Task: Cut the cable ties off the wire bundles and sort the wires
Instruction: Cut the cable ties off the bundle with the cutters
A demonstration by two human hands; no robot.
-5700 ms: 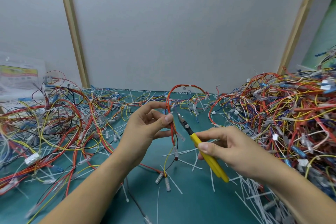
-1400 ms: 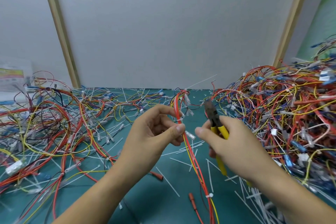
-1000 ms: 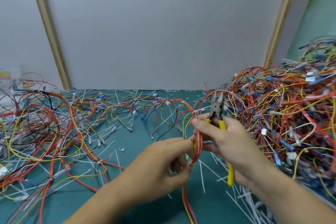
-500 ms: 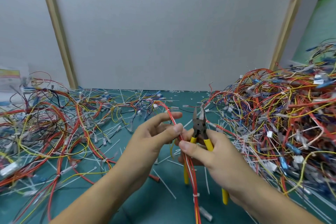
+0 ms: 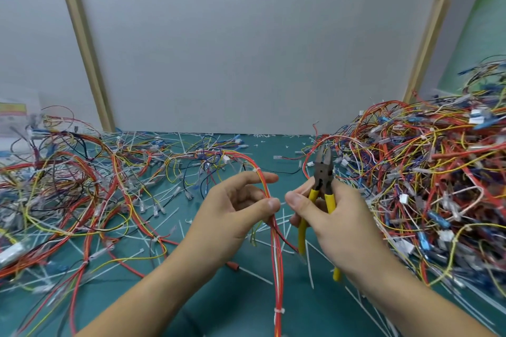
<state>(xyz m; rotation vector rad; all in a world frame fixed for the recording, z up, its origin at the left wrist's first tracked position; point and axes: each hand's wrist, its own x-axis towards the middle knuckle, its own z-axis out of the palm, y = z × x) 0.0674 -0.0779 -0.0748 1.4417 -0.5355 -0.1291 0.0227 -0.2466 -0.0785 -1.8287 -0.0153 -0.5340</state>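
Left grip [image 5: 235,208] raised, thumb pinching, forefinger extended, right grip [image 5: 334,216] curled closed just beside it

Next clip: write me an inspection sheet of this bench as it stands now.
Surface: green mat, mostly covered.
Job's things: wire bundle with a white cable tie still on; yellow-handled cutters, tips pointing up.
Clutter: cut tie offcuts scattered over the mat.
Hands: left hand pinches the wire bundle; right hand grips the cutters.
Cables: loose wires spread at left; tall tangled pile at right.
Surroundings: grey wall panel, wooden posts.
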